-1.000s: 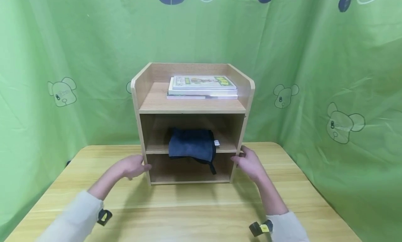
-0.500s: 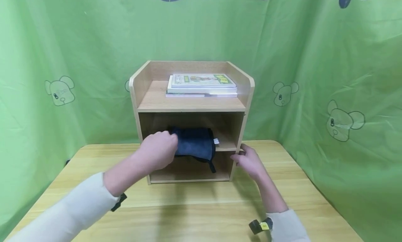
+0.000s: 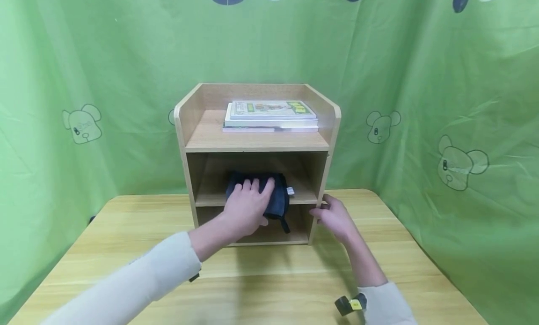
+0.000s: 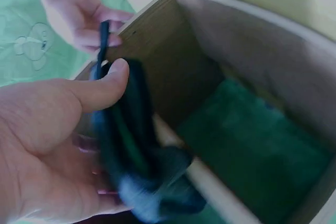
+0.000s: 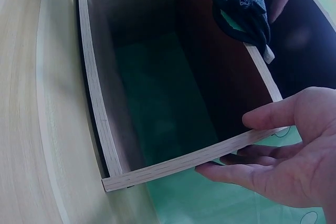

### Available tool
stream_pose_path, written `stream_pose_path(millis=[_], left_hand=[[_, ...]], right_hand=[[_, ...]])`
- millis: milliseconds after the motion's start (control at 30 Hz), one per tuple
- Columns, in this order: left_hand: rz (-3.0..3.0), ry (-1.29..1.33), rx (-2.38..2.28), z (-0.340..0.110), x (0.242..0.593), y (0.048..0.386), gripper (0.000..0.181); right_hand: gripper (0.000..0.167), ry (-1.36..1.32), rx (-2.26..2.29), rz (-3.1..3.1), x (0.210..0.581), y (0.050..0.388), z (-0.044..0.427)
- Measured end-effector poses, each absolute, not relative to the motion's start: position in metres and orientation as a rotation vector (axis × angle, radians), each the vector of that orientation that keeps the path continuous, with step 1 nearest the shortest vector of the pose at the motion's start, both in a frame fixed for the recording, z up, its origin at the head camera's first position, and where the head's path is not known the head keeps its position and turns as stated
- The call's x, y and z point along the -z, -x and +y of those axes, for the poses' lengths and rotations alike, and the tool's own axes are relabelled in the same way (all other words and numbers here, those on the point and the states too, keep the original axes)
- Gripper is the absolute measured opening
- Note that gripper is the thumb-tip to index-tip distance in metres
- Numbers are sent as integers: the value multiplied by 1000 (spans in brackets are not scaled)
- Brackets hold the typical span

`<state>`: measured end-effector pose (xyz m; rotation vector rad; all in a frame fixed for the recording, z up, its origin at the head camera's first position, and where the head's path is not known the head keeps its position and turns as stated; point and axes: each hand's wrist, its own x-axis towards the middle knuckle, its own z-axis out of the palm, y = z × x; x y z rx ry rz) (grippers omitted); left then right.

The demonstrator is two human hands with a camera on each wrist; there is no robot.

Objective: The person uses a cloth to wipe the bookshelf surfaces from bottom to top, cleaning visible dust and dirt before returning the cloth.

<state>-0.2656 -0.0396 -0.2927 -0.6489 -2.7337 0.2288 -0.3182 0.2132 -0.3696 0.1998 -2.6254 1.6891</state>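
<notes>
A small wooden shelf unit (image 3: 257,149) stands on the table. Over the front edge of its middle board hangs a folded dark blue cloth (image 3: 280,203) with black edging, a loop and a white tag. My left hand (image 3: 246,210) holds this cloth, fingers spread on top and thumb at its lower side; in the left wrist view the thumb (image 4: 113,80) lies against the cloth near the loop. My right hand (image 3: 335,220) grips the unit's right side panel (image 5: 173,163), thumb inside and fingers outside, at the middle board's height.
Several books (image 3: 271,116) lie stacked on the unit's top, between raised sides. The light wooden table (image 3: 294,287) extends around the unit. Green curtain (image 3: 126,72) with printed bear heads encloses the table at the back and both sides.
My left hand has left the unit's left side panel, swung right across the front, and come onto the blue cloth. My right hand has stayed on the right panel.
</notes>
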Motion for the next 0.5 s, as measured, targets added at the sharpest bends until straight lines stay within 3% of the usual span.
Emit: stream_pose_path(millis=[133,500], left_hand=[[-2733,598,-222,-35,313,273,95],[-2493,588,-61,-30,337,289,61]], right_hand=[[64,-200,-1700,-2623,370,318,213],[64,-214,-1681,-2629,369,317,212]])
